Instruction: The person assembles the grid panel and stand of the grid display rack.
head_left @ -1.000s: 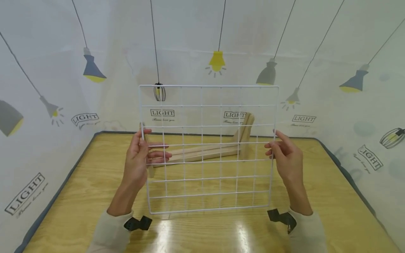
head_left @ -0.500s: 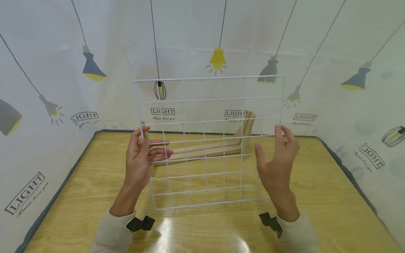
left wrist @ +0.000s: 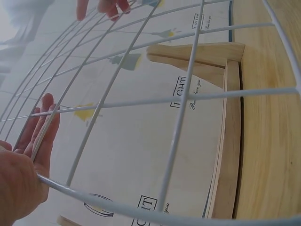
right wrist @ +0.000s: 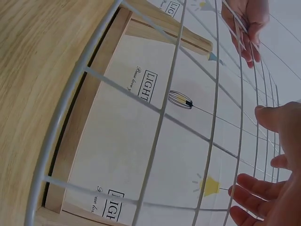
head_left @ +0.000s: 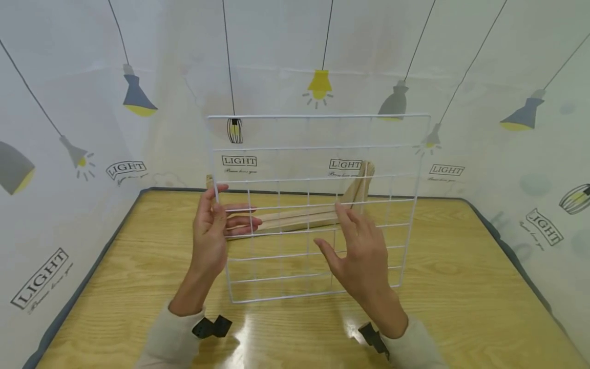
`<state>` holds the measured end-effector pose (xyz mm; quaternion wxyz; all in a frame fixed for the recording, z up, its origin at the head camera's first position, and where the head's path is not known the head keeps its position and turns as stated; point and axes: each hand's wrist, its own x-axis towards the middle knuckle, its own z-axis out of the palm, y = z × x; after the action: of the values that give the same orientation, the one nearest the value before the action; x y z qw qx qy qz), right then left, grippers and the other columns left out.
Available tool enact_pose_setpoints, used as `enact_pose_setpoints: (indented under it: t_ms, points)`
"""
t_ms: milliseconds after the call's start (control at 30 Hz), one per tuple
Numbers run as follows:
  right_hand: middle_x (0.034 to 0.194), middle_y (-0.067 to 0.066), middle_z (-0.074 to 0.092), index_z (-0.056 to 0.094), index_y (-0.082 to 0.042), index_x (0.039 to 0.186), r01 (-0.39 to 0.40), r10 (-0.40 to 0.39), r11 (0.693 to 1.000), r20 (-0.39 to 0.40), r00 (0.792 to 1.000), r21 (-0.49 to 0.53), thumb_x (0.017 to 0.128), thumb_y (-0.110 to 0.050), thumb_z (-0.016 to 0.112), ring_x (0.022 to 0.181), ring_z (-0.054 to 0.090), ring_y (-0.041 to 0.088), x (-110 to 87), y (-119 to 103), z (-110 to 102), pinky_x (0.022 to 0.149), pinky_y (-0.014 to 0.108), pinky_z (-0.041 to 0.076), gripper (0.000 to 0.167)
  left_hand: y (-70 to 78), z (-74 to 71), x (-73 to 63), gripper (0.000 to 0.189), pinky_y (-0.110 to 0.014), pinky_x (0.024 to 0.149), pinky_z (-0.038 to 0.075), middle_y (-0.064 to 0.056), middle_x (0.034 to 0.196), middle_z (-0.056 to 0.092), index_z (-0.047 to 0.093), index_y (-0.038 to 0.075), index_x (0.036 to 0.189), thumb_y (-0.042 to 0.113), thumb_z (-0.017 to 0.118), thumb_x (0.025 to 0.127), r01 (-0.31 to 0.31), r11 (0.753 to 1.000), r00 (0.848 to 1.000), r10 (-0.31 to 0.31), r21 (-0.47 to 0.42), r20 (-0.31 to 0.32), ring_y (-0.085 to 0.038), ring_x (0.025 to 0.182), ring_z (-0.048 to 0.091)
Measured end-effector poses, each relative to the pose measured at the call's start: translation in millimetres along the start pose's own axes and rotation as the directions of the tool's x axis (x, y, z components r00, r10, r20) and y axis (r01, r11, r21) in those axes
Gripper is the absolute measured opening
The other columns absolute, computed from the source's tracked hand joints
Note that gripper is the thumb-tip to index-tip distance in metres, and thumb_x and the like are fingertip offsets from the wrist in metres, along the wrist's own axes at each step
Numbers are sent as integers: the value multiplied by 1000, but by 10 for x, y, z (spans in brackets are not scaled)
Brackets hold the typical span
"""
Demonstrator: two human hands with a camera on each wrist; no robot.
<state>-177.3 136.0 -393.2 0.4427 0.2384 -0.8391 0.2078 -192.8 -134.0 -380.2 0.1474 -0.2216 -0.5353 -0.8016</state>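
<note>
A white wire grid panel [head_left: 293, 254] is held upright above the table in the head view. My left hand [head_left: 211, 238] grips its left edge, thumb on the near side and fingers reaching through behind the wires. My right hand [head_left: 364, 251] is in front of the panel, right of its middle, with thumb and fingers spread and fingertips right at the wires. In the right wrist view, the right hand's fingers [right wrist: 254, 195] are apart and curl round nothing. Behind the panel lies a wooden frame [head_left: 299, 218], partly hidden by the left hand.
The wooden table [head_left: 461, 287] has a dark edge along its back and sides. A pale curtain [head_left: 276, 46] printed with lamps and LIGHT labels surrounds it. One end of the wooden frame rises at the right, near the back edge.
My right hand has let go of the panel's right edge and moved left, in front of the wires. The left hand keeps its grip, and the panel has shifted slightly right.
</note>
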Motion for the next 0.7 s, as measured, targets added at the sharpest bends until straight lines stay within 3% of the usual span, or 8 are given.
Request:
enact_pose_setpoints:
  t_ms: [167,333,700]
  points:
    - [122,21,63,51,-5,142,-1,0,1000,53,999,18,91,-47,68,110,61,40,-21,-21,17,84,55,51,68,-28,52,-14,34,-41,71,62,-8,104,75,38,13,137,27,27,108,-5,1000,1000,5,-3,20,-23,81,75]
    - [127,20,59,47,-3,144,-6,6,1000,98,995,-3,81,-37,81,112,60,38,-31,-38,42,84,51,52,80,-49,95,-32,33,-42,72,62,-8,103,75,40,13,135,23,24,109,-18,999,999,19,-27,50,-24,82,75]
    - [121,23,57,50,1,140,-27,29,998,39,999,-48,72,-29,89,93,61,35,-51,-58,96,69,47,52,84,-46,174,-69,29,-43,72,61,-11,105,75,41,14,133,24,28,109,-39,999,996,39,-1,75,-25,82,75]
